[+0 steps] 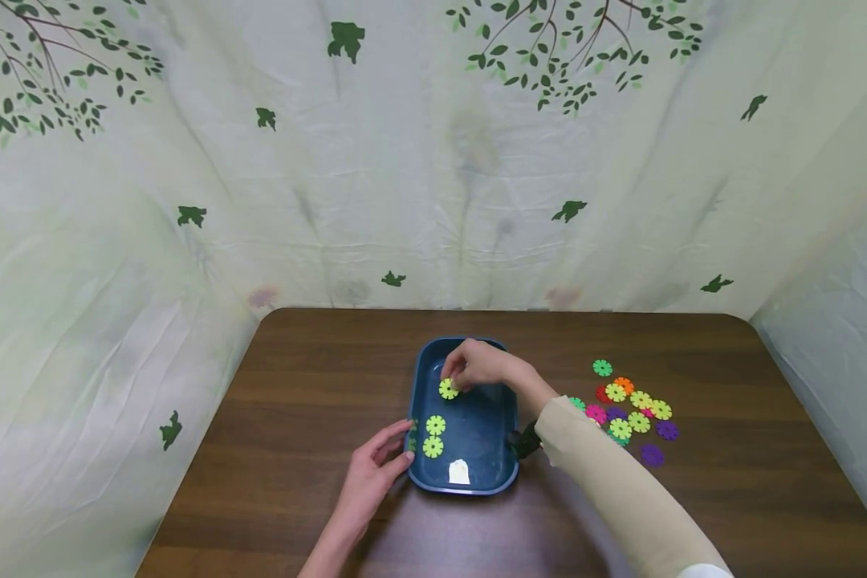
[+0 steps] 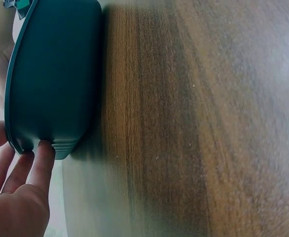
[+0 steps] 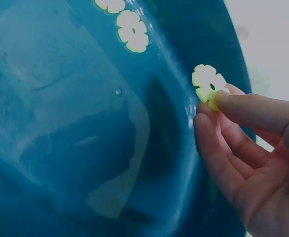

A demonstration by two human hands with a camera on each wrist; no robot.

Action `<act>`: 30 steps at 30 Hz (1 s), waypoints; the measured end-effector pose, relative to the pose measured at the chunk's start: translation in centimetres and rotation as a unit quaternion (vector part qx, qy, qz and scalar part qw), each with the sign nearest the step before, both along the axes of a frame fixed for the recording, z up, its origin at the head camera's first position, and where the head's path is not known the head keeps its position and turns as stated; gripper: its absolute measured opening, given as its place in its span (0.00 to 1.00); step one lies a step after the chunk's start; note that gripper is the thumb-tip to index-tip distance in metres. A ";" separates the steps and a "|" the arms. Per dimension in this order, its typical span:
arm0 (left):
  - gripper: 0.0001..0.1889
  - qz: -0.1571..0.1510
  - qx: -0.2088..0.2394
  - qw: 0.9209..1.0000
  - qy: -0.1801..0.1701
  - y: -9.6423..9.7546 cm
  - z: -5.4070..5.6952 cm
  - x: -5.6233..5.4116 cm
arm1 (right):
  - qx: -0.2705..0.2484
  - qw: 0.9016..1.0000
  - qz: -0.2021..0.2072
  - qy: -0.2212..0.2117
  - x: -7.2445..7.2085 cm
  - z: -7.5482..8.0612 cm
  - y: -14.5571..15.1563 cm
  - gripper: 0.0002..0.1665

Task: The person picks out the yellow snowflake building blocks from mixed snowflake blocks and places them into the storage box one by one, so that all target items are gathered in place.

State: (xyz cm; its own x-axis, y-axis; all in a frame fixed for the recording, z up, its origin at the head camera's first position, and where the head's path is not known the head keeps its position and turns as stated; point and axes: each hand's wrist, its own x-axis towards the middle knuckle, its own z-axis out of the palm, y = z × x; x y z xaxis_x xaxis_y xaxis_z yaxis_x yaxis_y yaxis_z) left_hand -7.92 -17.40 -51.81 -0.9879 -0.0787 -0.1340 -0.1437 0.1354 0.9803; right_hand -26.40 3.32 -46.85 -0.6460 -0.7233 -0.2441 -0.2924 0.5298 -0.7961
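A dark blue tray (image 1: 480, 441) stands on the table. My left hand (image 1: 377, 467) holds its left rim; in the left wrist view the thumb lies over the rim and the fingers (image 2: 42, 168) press the outer wall. Over the tray's far part, my right hand (image 1: 482, 364) pinches a yellow flower-shaped disc (image 3: 207, 80) between thumb and fingers. Two more such discs, one yellow disc (image 1: 436, 425) and a second yellow disc (image 1: 433, 447), lie one nearer than the other along the tray's left side.
To the right of the tray, several flower-shaped discs lie loosely scattered, among them a purple disc (image 1: 652, 455), a green disc (image 1: 602, 368) and an orange disc (image 1: 624, 385). The right forearm hides part of this pile. A white label (image 1: 458, 472) shows at the tray's near end.
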 end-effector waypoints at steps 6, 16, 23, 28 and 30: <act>0.23 0.001 -0.001 1.000 -0.001 0.0 -0.1 -0.1 | -0.001 1.000 -0.018 -0.017 0.1 -1.1 -1.0 0.07; 0.23 -0.003 -0.012 1.000 -0.009 0.0 -0.3 -0.2 | 0.003 0.998 -0.057 -0.023 0.5 -3.0 -1.9 0.04; 0.23 -0.003 -0.012 1.000 -0.008 0.0 -0.4 -0.2 | 0.018 0.998 -0.064 0.015 0.9 -3.3 -2.2 0.04; 0.23 -0.004 -0.007 1.000 -0.003 0.0 -0.4 -0.2 | 0.031 0.997 -0.055 0.043 1.0 -3.6 -2.3 0.03; 0.23 -0.004 -0.009 1.000 -0.004 -0.1 -0.4 -0.2 | 0.034 0.997 -0.054 0.049 1.0 -3.6 -2.5 0.03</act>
State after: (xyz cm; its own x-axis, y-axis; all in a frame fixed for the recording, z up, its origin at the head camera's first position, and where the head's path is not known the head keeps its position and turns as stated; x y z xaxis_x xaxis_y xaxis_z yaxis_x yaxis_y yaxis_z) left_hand -8.15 -17.47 -52.22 -0.9874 -0.0727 -0.1406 -0.1503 0.1533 0.9767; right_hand -25.41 0.87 -50.49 -0.7417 -0.6327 -0.2225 -0.3058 0.6143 -0.7274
